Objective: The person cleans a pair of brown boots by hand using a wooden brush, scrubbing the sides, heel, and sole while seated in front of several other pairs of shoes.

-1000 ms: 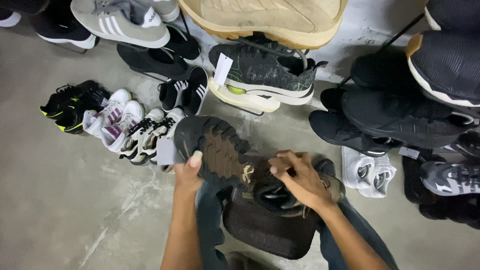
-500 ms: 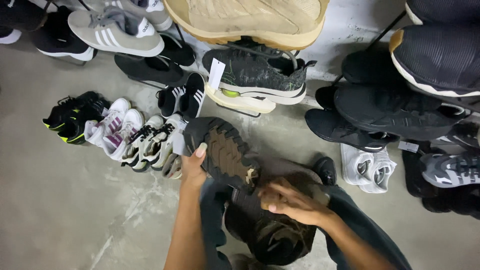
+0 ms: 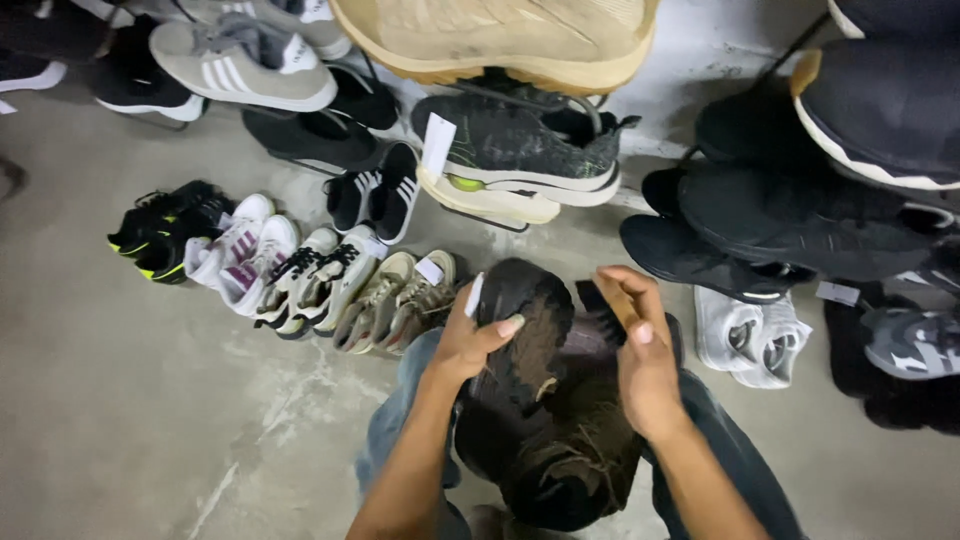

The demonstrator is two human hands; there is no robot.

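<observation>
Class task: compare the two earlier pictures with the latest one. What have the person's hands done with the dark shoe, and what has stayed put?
The right hand has lifted off the heel end of the shoe and now holds a dark brush beside it. The left hand keeps its grip on the shoe's side. The pairs on the floor have not moved.

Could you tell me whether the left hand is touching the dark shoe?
Touching. The head view shows the left hand gripping the dark shoe, thumb pressed across its sole.
</observation>
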